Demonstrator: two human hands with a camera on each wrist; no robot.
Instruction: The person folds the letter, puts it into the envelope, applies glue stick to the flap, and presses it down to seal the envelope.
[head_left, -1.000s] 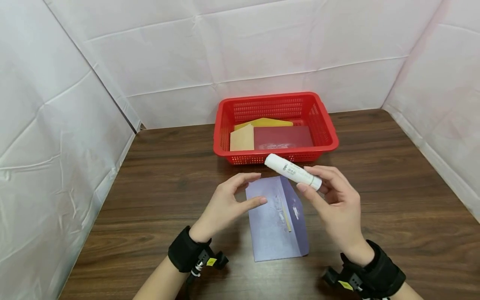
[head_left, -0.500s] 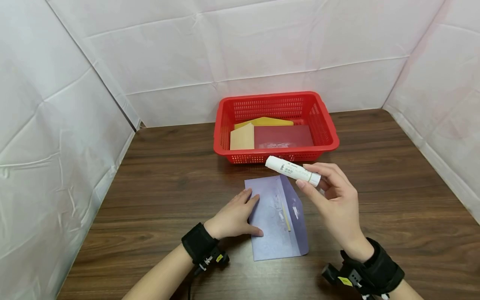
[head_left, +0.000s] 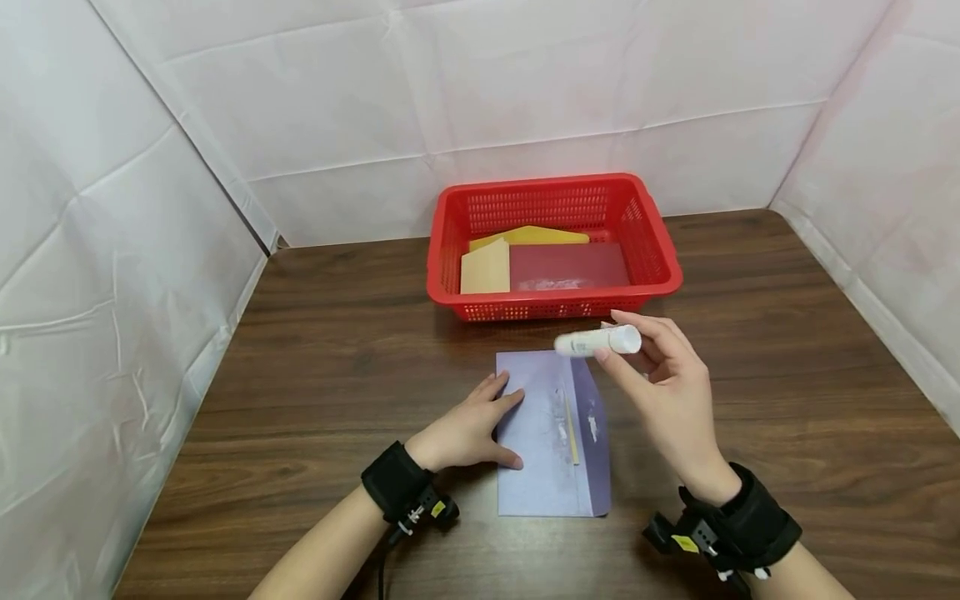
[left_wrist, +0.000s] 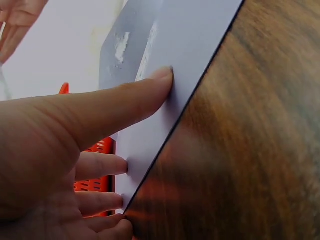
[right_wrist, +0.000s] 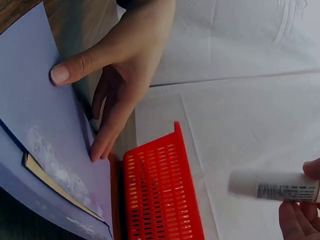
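Since second ago, left hand (head_left: 468,429) lowered onto pale-lilac rectangular paper envelope (head_left: 528,483); white cylindrical tube (head_left: 597,341) swung nearer level. Dark printed block on tube's side, too blurred to read. Envelope flat on dark-brown wood-grain table (head_left: 337,358), flap to right, whitish smears on body and flap, narrow yellow strip along seam. Left fingers and thumb spread, touching envelope's left side. Right hand (head_left: 671,392) pinches tube above envelope's far end, near red perforated plastic basket (head_left: 555,312).

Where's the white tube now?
In the head view, the white tube is right of centre, in the right grip, overlapping the far edge of the purple envelope, below the red basket.
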